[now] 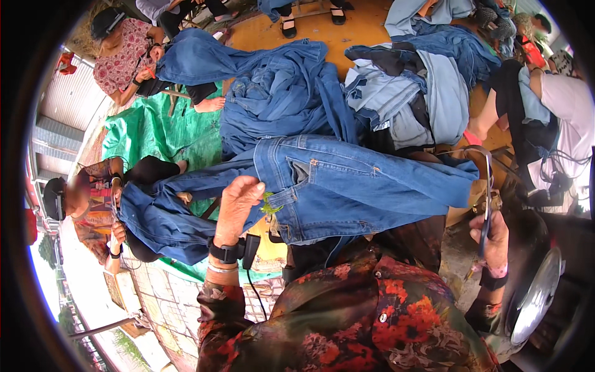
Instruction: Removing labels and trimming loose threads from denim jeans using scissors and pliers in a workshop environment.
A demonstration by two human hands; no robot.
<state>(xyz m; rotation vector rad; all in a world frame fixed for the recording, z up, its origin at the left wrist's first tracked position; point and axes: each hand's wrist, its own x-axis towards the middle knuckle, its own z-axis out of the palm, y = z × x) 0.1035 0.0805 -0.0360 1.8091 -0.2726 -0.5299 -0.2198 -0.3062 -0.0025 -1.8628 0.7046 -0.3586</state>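
One narrow left grip [237,201] hovers by creased denim jeans [365,183]; right grip [495,239] holds curved metal tool [488,204].

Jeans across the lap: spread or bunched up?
Spread lengthwise: the jeans have their waistband left, leg fabric extending toward the right hand.

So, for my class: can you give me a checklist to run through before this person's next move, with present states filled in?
1. Blue jeans spread out before the person: ok.
2. Jeans lying smooth: not ok, the fabric is creased.
3. Right hand gripping the metal tool: ok.
4. Left hand apart from the tool: ok, it is near the waistband.
5. Green bits pinched by the left hand: cannot tell; they show right beside its fingertips.
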